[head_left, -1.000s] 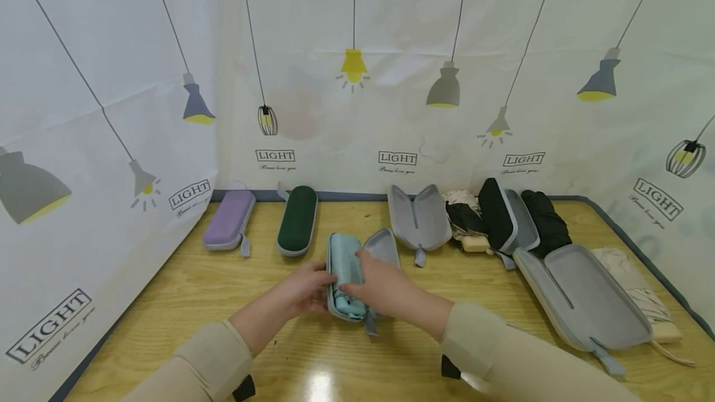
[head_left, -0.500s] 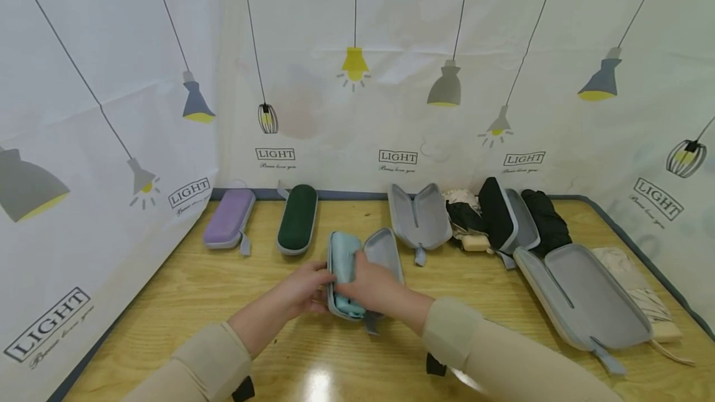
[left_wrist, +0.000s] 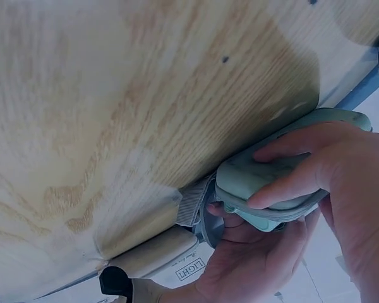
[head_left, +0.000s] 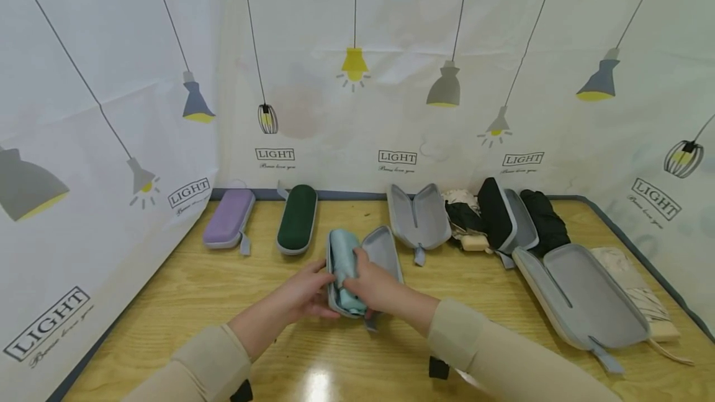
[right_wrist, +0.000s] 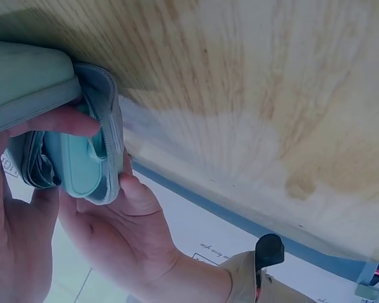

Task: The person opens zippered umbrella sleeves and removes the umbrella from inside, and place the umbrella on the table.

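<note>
A light teal folded umbrella [head_left: 343, 248] lies lengthwise in a pale green zip case [left_wrist: 256, 180], whose grey-lined lid [head_left: 383, 252] hangs open to the right. My left hand [head_left: 304, 290] grips the case along its left side, fingers bent over the outer shell in the left wrist view. My right hand [head_left: 380, 284] holds the umbrella from the right, thumb on top, close to its near end. In the right wrist view the umbrella's flat teal handle [right_wrist: 82, 165] shows inside the case rim, with a finger across it. Some right fingers are hidden in the head view.
Shut purple [head_left: 229, 219] and dark green [head_left: 298, 219] cases lie at the back left. Behind the lid stands an open grey-lined case [head_left: 421, 219]. To the right are an open black case [head_left: 496, 213], a black folded umbrella [head_left: 544, 222], a large open case [head_left: 598, 296] and beige umbrellas [head_left: 642, 290].
My right hand has shifted slightly along the umbrella, and its near end looks smoother than before. My left fingers now reach a little further round the case's near end.
</note>
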The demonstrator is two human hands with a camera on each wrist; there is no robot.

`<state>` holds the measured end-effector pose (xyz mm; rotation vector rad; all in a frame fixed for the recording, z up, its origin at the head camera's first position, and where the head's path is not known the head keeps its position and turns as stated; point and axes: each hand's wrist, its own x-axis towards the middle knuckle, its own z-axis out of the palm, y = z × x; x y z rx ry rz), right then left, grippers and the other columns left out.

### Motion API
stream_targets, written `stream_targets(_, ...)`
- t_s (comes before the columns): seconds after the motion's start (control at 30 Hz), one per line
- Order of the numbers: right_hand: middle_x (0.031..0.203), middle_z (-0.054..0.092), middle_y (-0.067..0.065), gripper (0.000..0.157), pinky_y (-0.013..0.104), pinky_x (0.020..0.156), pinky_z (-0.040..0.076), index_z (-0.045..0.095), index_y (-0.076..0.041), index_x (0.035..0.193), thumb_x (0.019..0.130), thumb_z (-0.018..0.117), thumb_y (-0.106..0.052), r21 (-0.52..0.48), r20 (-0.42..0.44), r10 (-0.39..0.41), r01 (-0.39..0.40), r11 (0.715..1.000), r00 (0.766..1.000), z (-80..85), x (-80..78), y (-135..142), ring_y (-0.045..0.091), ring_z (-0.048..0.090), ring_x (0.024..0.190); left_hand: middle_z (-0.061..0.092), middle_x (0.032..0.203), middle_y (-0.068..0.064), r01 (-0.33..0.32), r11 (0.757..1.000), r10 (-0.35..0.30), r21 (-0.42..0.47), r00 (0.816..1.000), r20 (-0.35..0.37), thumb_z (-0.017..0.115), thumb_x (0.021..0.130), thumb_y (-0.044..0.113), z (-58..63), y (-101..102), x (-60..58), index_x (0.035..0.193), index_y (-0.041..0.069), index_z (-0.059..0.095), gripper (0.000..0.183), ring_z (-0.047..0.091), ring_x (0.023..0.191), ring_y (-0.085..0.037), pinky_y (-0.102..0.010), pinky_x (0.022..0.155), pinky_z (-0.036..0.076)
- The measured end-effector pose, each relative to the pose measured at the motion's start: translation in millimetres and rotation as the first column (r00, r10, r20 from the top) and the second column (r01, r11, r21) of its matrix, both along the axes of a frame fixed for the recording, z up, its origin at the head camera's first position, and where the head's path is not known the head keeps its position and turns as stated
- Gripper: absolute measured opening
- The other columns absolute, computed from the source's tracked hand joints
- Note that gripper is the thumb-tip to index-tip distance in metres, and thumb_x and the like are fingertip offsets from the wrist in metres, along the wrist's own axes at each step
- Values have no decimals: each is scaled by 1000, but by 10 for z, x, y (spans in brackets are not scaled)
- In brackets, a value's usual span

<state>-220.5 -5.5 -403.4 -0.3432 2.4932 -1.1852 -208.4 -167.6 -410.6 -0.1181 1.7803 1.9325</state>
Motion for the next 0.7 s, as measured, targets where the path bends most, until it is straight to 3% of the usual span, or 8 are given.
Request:
stream_targets(0.17,122,39,32,71,38,43,49,6,-3,142,88,50,-17,-123,41,20,-15,992,999,-17,-2,61,26,54,52,40,120,-34,-22,1000,22,-16,1000,-4,47,82,4,-10,-8,-15,142,6,12,70,56,94,-40,-47,69,50)
stream_targets(0.33,124,33,34,69,43,46,49,4,-9,143,91,48,-16,-269,94,64,-36,962,994,-2,0,136,26,56,57,49,111,-31,-41,997,38,-68,998,-40,51,77,-1,-51,-53,-46,138,-4,17,70,58,90,-36,-45,70,50)
stream_targets(0.5,123,35,32,68,47,50,49,4,-13,143,92,47,-20,-309,80,111,-82,947,991,68,31,209,25,57,65,57,101,-24,-53,991,43,-126,996,-77,51,77,0,-68,-150,-57,132,-7,31,59,61,85,-32,-41,66,52)
stream_targets(0.7,121,35,29,67,48,54,49,1,-18,143,93,45,-22,-358,81,131,-94,929,988,213,71,348,24,57,75,57,102,-26,-85,978,69,-192,994,-90,48,76,-3,-34,-219,-50,133,-7,32,59,61,85,-34,-42,65,51)
